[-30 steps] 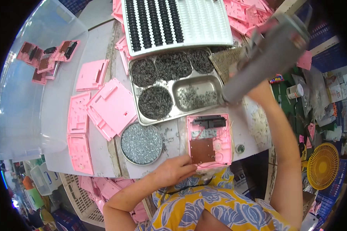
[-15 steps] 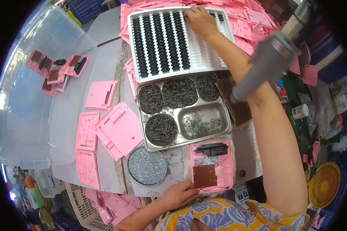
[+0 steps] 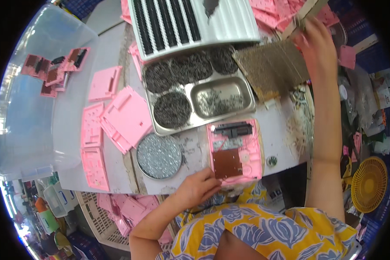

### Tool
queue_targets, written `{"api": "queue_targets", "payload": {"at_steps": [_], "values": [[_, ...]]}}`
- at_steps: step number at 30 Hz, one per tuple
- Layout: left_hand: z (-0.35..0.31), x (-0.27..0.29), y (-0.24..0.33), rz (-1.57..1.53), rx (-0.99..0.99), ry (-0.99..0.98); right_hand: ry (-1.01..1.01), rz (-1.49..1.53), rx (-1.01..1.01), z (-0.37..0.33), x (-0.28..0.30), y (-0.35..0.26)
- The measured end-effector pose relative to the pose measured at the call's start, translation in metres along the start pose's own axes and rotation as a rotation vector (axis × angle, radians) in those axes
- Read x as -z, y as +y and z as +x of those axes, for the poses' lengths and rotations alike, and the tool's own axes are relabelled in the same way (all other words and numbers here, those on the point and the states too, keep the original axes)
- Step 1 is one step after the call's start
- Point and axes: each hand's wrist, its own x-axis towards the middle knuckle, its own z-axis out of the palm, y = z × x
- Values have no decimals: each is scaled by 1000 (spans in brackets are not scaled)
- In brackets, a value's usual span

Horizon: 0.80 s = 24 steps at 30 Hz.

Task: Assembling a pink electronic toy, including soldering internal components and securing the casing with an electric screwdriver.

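In front of me lies a pink plastic casing [image 3: 256, 149] with a brown board, a black part and thin red wires inside. My left hand [image 3: 199, 187] grips its near left corner, fingers bent together at the edge. My right hand [image 3: 318, 50] is raised at the upper right, smeared by motion, by a beige bar [image 3: 305, 17] and the corner of a brown ridged board [image 3: 268, 71]. Whether it holds anything is hidden in the blur. Beyond the casing is a metal tray [image 3: 184, 89] with compartments of small dark parts.
A round dish [image 3: 159, 156] of silvery small pieces stands left of the casing. A white tray [image 3: 229, 26] with rows of black parts lies at the back. Pink panels [image 3: 125, 117] lie at the left, beside a clear plastic bin [image 3: 30, 130]. A crate [image 3: 95, 221] holds more pink parts.
My right hand has left the white tray and swung right, beside the beige bar. The blurred grey tool has gone from its place over my arm. My left hand stays at the casing's corner.
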Motion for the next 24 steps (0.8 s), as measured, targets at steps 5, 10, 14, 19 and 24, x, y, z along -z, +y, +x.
{"api": "queue_targets", "payload": {"at_steps": [5,10,14,19,24], "values": [[13,-4,6,-33,-10,-49,-447,-724,-146,-259,-9,-43],[15,-1,5,-30,-7,-42,-418,-893,-69,-304,-17,-10],[12,-2,3,-23,9,-37,-628,-1162,41,-294,-20,-17],[14,-3,5,-18,-4,-28,-626,-1112,112,-297,-11,-12],[17,-3,6,-11,2,-31,-508,-869,189,-306,3,11]]}}
